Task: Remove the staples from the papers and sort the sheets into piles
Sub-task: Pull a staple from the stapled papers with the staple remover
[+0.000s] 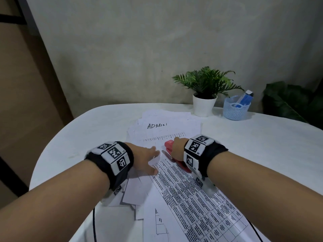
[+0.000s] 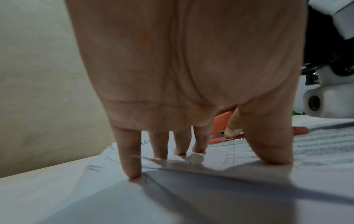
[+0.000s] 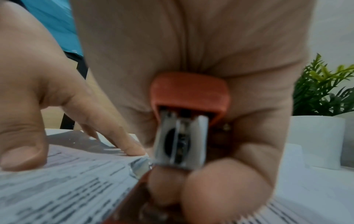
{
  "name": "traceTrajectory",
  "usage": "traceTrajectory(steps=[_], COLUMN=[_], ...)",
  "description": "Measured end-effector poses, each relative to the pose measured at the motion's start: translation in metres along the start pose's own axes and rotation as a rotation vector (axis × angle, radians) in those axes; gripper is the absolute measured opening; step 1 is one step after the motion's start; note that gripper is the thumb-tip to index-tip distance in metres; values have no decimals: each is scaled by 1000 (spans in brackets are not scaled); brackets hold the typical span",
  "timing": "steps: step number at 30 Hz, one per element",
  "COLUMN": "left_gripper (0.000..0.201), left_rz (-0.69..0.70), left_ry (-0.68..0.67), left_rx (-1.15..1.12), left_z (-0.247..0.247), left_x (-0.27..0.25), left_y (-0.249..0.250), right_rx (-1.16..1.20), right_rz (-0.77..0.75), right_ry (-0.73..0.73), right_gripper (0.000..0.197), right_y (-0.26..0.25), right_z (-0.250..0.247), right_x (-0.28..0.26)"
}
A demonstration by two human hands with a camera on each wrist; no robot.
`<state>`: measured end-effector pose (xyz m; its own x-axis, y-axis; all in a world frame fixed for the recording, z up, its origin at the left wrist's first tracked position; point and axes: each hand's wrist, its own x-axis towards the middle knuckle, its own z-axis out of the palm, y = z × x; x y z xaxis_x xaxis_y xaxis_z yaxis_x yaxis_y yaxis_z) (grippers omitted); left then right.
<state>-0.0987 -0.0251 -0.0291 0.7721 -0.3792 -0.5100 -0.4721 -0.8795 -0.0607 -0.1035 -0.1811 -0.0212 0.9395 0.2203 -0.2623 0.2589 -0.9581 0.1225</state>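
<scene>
A printed table sheet [image 1: 192,199] lies on top of loose white papers on the white table [image 1: 262,137]. My left hand [image 1: 148,159] presses flat on its upper left corner, fingers [image 2: 132,163] straight and spread, seen also in the right wrist view as the left hand [image 3: 57,106]. My right hand [image 1: 176,149] grips a red stapler [image 1: 168,144], its metal end [image 3: 180,141] down at the sheet's top corner. A sheet marked ADMIN [image 1: 167,127] lies beyond. No staple can be made out.
A potted green plant [image 1: 204,95] and a blue mesh basket [image 1: 236,109] with blue items stand at the table's back right. More loose papers [image 1: 136,193] lie under my left wrist. A black cable [image 1: 94,224] hangs at the near edge.
</scene>
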Motion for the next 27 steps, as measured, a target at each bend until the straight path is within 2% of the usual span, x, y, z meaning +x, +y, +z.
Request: traceTrajectory(steps=[3,6,11,16,21,27], left_gripper=[94,91,89,87,85,66], left_rz=[34,60,35,45,48,68], left_ry=[9,24,2,-7,-7,6], left_rx=[35,45,65,94,95,76], left_z=[2,0,1,1,1,1], left_x=[-1,-4,1,3,6,8], left_y=[-1,0,-3,-3,-3,-4], right_rx=[-96,-139,-20,70,12,-67], right_rz=[-5,-15,-36,1,9,-79], right_ry=[-51,-122,23,9,9,-3], right_gripper=[23,29,37,37,37,30], right_y=[-5,-10,-1,4,5,-3], right_z=[-1,-3,-6,-9,-3,-4], right_x=[8,14,1,0,4,6])
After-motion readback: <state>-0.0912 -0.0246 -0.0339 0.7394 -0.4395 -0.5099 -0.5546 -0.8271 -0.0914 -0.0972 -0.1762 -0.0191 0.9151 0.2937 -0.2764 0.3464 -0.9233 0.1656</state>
